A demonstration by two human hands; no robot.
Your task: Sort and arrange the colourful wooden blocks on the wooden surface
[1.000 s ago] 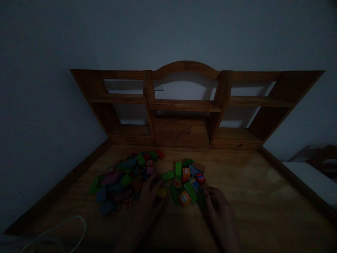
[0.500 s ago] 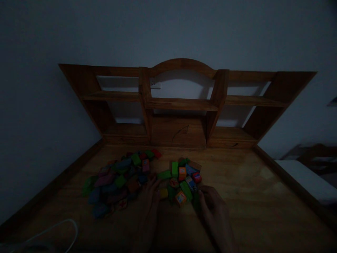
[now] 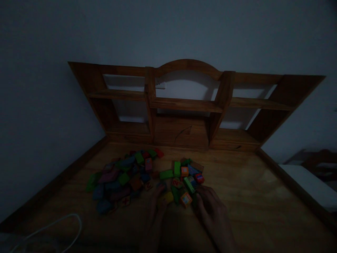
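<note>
The light is dim. My left hand (image 3: 156, 207) rests low over the table, fingers extended and parted, beside a yellow block (image 3: 167, 199) that its thumb side seems to touch. A dark blue block (image 3: 162, 186) lies just beyond its fingertips. At the right edge of the small block group, my right hand (image 3: 212, 207) has its fingers curled, thumb and index close together; what is between them is hidden. Close to those fingertips are a green block with pale dots (image 3: 189, 185) and an orange block with printed windows (image 3: 186, 199). A round-marked wooden block (image 3: 177, 183) sits between the hands.
A larger heap of coloured blocks (image 3: 123, 179) spreads to the left. Behind stands a wooden shelf unit (image 3: 184, 104) against the wall. A white cable (image 3: 79, 225) curls at the lower left. Beyond the right edge of the table is a white surface (image 3: 302, 181).
My left hand has shifted right, away from the heap, uncovering a numbered block. The yellow block sits farther right, and the dotted green block has turned. The view has swung slightly left.
</note>
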